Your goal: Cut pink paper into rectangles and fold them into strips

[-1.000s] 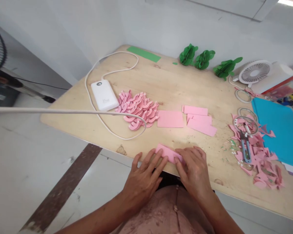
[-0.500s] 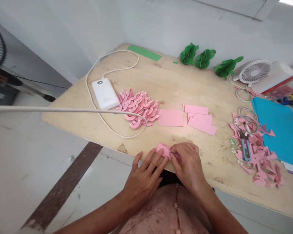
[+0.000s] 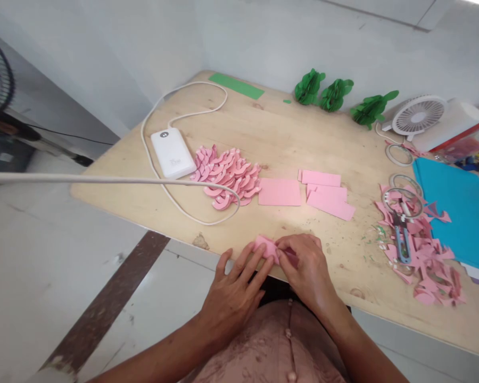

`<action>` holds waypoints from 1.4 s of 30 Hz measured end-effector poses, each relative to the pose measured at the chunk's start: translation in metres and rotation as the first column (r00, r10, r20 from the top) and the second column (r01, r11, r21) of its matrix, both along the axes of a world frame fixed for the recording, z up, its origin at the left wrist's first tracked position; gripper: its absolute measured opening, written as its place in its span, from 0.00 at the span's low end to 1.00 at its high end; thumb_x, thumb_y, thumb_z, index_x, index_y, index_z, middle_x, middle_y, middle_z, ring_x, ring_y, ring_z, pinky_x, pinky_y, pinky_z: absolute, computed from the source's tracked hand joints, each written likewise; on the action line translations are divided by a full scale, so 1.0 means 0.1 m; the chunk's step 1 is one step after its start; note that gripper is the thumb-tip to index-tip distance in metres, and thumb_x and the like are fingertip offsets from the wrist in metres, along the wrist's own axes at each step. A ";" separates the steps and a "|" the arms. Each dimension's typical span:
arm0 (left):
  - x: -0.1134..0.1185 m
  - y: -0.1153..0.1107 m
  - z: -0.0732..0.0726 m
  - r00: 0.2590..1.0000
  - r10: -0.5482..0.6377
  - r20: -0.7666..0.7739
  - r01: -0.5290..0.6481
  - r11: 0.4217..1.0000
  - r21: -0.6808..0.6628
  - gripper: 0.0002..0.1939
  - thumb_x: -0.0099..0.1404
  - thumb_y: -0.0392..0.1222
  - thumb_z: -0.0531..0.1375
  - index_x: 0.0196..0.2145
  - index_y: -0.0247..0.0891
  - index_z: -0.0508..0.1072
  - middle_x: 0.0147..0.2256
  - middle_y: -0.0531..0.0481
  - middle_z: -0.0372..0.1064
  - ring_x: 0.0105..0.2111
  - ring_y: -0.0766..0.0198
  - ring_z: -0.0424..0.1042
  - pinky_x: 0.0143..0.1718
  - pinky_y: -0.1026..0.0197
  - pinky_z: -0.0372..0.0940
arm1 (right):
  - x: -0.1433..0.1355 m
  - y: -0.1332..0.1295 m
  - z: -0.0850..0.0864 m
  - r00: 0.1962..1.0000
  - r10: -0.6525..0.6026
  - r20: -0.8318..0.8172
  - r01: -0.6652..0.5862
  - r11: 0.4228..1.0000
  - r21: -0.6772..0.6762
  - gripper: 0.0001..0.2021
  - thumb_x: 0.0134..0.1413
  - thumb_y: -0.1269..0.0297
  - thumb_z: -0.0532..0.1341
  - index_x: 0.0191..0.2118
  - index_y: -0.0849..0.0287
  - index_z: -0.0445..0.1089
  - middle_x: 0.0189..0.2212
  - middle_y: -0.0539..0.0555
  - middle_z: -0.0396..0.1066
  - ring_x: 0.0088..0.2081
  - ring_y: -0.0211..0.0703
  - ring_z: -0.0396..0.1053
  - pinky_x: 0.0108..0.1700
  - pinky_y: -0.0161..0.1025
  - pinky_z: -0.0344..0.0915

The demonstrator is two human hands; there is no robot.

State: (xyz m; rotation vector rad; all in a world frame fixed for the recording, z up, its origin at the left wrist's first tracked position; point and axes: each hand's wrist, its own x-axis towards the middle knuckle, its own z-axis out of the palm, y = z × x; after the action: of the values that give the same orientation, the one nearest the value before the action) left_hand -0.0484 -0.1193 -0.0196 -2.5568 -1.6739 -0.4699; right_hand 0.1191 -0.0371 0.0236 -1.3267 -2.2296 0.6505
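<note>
Near the front edge of the table, a pink paper strip is lying under 2 hands, its right part apparently curling over, so its layers are seemingly coming together as a fold; the fingers are hiding whether a crease is forming. The left hand is spreading its fingers wide and pressing the strip's left part down, its grip closing on nothing. The right hand is narrowing its grip to a pinch, holding the right part.

Beyond them, 1 pink sheet is lying between a pile of curved pink pieces on the left and loose pink strips on the right. Farther right, blue-handled snips are resting on pink scraps, just beside a blue folder.

At the far right, a see-through plastic item is possibly serving as a container; its contents are not showing clearly.
</note>
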 end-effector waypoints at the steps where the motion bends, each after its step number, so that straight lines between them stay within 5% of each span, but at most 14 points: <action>1: 0.00 0.00 0.00 1.000 0.000 0.002 0.000 1.000 -0.002 0.29 0.65 0.48 0.57 0.62 0.41 0.60 0.61 0.43 0.59 0.63 0.51 0.52 0.64 0.43 0.37 | 0.00 0.00 0.00 1.000 -0.004 -0.003 0.004 1.000 0.005 0.05 0.56 0.71 0.58 0.31 0.56 0.69 0.30 0.50 0.73 0.34 0.42 0.68 0.45 0.43 0.56; 42: -0.01 0.08 0.02 0.999 -0.002 -0.040 0.002 1.000 0.000 0.27 0.65 0.46 0.57 0.61 0.43 0.61 0.61 0.45 0.59 0.63 0.52 0.54 0.61 0.45 0.45 | -0.09 0.03 -0.06 0.997 -0.031 0.064 0.021 0.989 0.147 0.09 0.54 0.75 0.55 0.26 0.57 0.64 0.24 0.49 0.68 0.30 0.41 0.66 0.42 0.41 0.56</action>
State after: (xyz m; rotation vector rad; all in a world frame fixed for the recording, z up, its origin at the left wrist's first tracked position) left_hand -0.0494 -0.1116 -0.0176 -2.5505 -1.6590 -0.4157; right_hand 0.1105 -0.0342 0.0171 -1.3191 -2.2610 0.4307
